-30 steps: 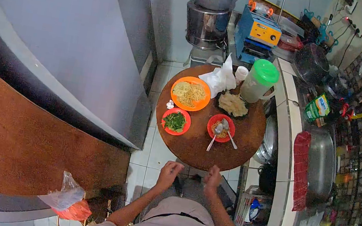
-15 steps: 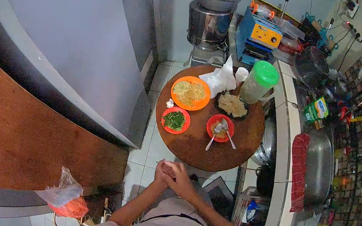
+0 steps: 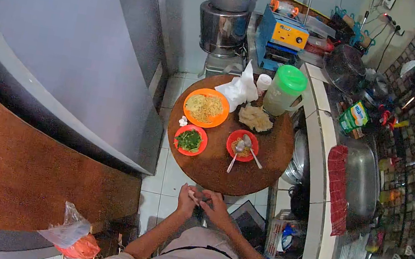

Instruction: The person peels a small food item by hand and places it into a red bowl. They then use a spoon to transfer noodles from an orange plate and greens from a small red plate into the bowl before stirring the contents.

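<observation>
My left hand (image 3: 186, 200) is in front of the round wooden table (image 3: 200, 175), fingers curled around something small and pale that I cannot make out. Close on its right, my right hand (image 3: 214, 207) has its fingers bent and apart. Nearest on the table are a red bowl (image 3: 230, 145) of food with two metal spoons, and a red plate (image 3: 202, 148) of chopped greens. Behind them lie an orange plate (image 3: 224, 116) with noodles and an omelette-like piece, small white crumpled bits (image 3: 183, 121), and a dark plate of crackers (image 3: 255, 118).
White paper (image 3: 238, 92), a white cup (image 3: 264, 82) and a green-lidded pitcher (image 3: 284, 93) stand at the table's back. A tiled counter (image 3: 319, 148) with a sink (image 3: 362, 183) runs along the right. On the left is a brown surface (image 3: 35, 172) beside a plastic bag (image 3: 74, 236).
My hands were clasped together and have come slightly apart, with the right hand's fingers opening. The view has shifted, so the table sits a little further left.
</observation>
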A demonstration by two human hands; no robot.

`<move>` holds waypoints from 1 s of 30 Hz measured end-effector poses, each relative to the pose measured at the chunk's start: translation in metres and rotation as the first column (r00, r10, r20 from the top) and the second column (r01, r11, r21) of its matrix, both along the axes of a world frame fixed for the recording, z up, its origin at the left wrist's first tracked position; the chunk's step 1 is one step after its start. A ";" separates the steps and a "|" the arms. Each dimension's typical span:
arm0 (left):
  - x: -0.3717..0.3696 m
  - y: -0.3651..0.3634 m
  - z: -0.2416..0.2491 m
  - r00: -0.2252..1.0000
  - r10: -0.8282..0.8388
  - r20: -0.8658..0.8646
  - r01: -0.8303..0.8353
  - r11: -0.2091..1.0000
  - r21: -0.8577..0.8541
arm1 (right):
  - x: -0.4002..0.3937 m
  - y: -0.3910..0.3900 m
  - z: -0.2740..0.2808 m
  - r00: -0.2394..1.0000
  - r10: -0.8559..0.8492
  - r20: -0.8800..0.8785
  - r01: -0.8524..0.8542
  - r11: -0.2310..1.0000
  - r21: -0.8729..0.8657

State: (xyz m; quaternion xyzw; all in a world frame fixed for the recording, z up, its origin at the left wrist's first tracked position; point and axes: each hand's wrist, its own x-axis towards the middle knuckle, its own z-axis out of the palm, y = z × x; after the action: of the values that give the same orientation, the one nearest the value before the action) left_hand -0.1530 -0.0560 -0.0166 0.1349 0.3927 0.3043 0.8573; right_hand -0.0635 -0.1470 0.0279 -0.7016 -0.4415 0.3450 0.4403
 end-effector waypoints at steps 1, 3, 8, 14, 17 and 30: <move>0.007 -0.003 0.008 0.999 -0.033 -0.037 0.037 0.995 0.096 | 0.001 0.003 0.009 1.000 -0.008 0.002 0.008 1.000 0.000; 0.016 -0.010 0.030 0.990 -0.053 -0.133 0.082 0.970 0.227 | 0.004 0.010 0.025 0.995 -0.014 0.098 0.003 0.994 0.113; 0.033 0.004 0.041 0.940 -0.292 0.174 0.266 0.951 0.159 | 0.022 0.014 0.021 0.907 -0.133 0.400 0.112 0.991 0.076; 0.055 0.031 0.065 0.805 -0.304 0.509 0.323 0.945 0.053 | 0.046 0.024 0.053 0.805 -0.347 0.481 0.275 0.937 0.217; 0.063 0.039 0.072 0.733 -0.281 0.620 0.313 0.948 0.060 | 0.056 0.035 0.056 0.785 -0.365 0.501 0.276 0.929 0.245; 0.075 0.052 0.079 0.666 -0.328 0.670 0.319 0.937 0.142 | 0.034 0.048 0.073 0.887 -0.110 0.449 -0.106 0.897 0.429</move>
State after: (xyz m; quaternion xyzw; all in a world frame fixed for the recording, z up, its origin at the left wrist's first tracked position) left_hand -0.0784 -0.0042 0.0626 0.0860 0.0169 0.1778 0.9802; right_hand -0.0297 -0.0992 0.1013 -0.6451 -0.5994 0.0579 0.4703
